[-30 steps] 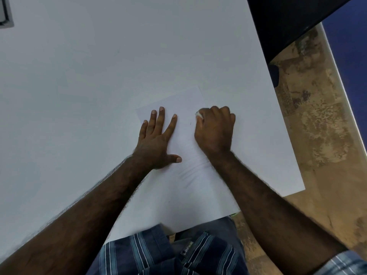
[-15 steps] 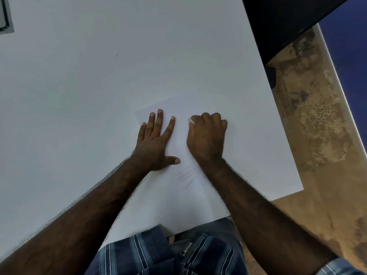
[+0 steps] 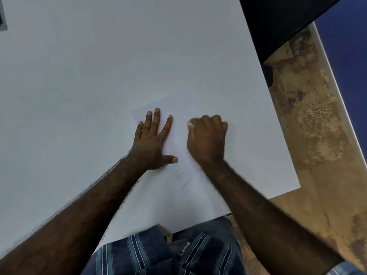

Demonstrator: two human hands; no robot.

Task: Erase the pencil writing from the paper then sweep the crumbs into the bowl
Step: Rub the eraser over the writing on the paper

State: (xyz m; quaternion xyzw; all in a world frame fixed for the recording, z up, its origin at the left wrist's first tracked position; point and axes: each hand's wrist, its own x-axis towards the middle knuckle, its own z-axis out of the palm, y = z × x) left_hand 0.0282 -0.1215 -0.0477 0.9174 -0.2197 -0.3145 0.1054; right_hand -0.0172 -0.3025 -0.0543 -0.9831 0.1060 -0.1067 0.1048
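My left hand [image 3: 154, 139] lies spread flat on the paper [image 3: 178, 104] so it cannot slide on the surface [image 3: 79, 76]; my right hand [image 3: 206, 138] is clenched around the eraser [image 3: 189, 123], rubbing mid-sheet.

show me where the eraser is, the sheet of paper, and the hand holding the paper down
eraser [image 3: 189, 123], head view, the white tip showing past the fist.
paper [image 3: 184, 105], head view, bare far part.
left hand [image 3: 152, 141], head view, back of the hand.

Blue striped shirt [image 3: 139, 253], bare forearms
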